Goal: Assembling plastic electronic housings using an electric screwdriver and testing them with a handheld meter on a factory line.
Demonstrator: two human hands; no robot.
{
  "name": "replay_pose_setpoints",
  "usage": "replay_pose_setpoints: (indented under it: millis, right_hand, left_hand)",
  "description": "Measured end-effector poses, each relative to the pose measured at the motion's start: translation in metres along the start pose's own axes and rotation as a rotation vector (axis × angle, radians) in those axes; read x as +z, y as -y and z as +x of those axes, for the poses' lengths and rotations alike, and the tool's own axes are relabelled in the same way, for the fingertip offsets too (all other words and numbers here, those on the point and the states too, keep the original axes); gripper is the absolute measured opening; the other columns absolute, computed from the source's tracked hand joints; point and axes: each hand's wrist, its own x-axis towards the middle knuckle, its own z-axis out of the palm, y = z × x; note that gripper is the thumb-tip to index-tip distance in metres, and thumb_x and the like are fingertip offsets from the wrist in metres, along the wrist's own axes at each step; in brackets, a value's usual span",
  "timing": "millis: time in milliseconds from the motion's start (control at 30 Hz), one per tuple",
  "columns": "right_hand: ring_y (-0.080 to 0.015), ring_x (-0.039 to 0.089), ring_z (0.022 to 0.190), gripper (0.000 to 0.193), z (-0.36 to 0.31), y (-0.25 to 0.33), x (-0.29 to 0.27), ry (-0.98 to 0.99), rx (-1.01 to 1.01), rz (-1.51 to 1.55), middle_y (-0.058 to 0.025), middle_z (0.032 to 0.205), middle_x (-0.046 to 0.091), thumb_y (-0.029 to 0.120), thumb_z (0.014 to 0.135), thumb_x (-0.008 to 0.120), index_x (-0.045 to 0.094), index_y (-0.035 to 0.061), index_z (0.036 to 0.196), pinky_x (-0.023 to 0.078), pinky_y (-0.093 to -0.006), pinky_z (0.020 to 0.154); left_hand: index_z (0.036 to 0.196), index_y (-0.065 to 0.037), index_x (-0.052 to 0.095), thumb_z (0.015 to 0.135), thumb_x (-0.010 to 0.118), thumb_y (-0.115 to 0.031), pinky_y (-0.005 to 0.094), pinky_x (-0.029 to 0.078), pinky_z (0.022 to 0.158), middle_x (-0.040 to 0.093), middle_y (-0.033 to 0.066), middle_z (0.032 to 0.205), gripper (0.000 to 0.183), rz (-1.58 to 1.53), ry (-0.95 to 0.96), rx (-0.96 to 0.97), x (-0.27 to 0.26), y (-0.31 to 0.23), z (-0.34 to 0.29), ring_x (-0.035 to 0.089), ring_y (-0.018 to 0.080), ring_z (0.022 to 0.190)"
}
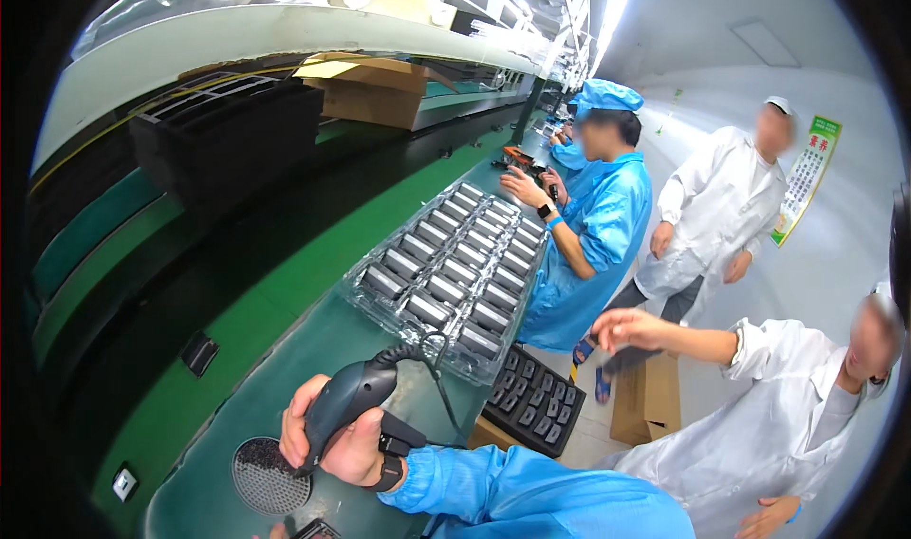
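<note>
My right hand (353, 449), in a blue sleeve with a dark wristband, is wrapped round a black handheld barcode scanner (353, 397). A coiled cord (403, 353) runs from the scanner over the green bench. Just below the scanner lies a round perforated dark disc (269, 475) on the bench top. Only a bit of my left hand (275, 532) shows at the lower edge, beside a small dark object (316, 529) with a light edge; the frame cuts off both, so its grip is hidden. Beyond the scanner sits a clear plastic tray (356, 297) with rows of grey-black rectangular devices.
A green conveyor belt (275, 316) runs along the left, carrying a small black piece (199, 354) and a white-topped one (124, 483). A black tray (541, 373) of parts stands low right. A co-worker in blue (603, 207) and two people in white (726, 202) stand close by.
</note>
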Motion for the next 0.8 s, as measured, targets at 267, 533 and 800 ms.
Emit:
replay_pose_setpoints:
  millis: [267, 533, 800]
  right_hand:
    - [-0.0297, 0.062, 0.065, 0.1, 0.004, -0.066, 0.008, -0.072, -0.041, 0.015, -0.013, 0.073, 0.061, 0.1, 0.076, 0.048, 0.057, 0.0086, 0.115, 0.052, -0.0455, 0.061]
    - [-0.0241, 0.058, 0.058, 0.093, -0.011, -0.145, 0.027, -0.037, -0.124, -0.149, -0.0111, 0.071, 0.06, 0.096, 0.086, 0.036, 0.051, 0.0079, 0.115, 0.049, -0.0388, 0.05]
    - [-0.0197, 0.054, 0.056, 0.088, -0.009, -0.176, 0.021, -0.181, -0.199, -0.178, -0.0061, 0.069, 0.058, 0.093, 0.089, 0.038, 0.058, 0.0107, 0.113, 0.046, -0.0351, 0.049]
  left_hand:
    - [0.119, -0.008, 0.075, 0.086, 0.07, -0.005, 0.0412, 0.054, 0.105, 0.071, 0.0067, 0.124, 0.033, -0.305, 0.101, 0.0, 0.028, 0.11, -0.057, 0.062, 0.0343, 0.125]
    - [0.101, -0.006, 0.076, 0.08, 0.081, -0.011, 0.0369, 0.056, 0.078, 0.074, 0.0054, 0.112, 0.022, -0.215, 0.013, 0.033, 0.04, 0.179, -0.107, 0.067, 0.0277, 0.107]
    - [0.105, -0.01, 0.081, 0.081, 0.08, -0.012, 0.0382, 0.056, 0.084, 0.072, -0.0012, 0.125, 0.025, -0.321, 0.03, -0.035, 0.054, 0.214, -0.138, 0.064, 0.0294, 0.121]
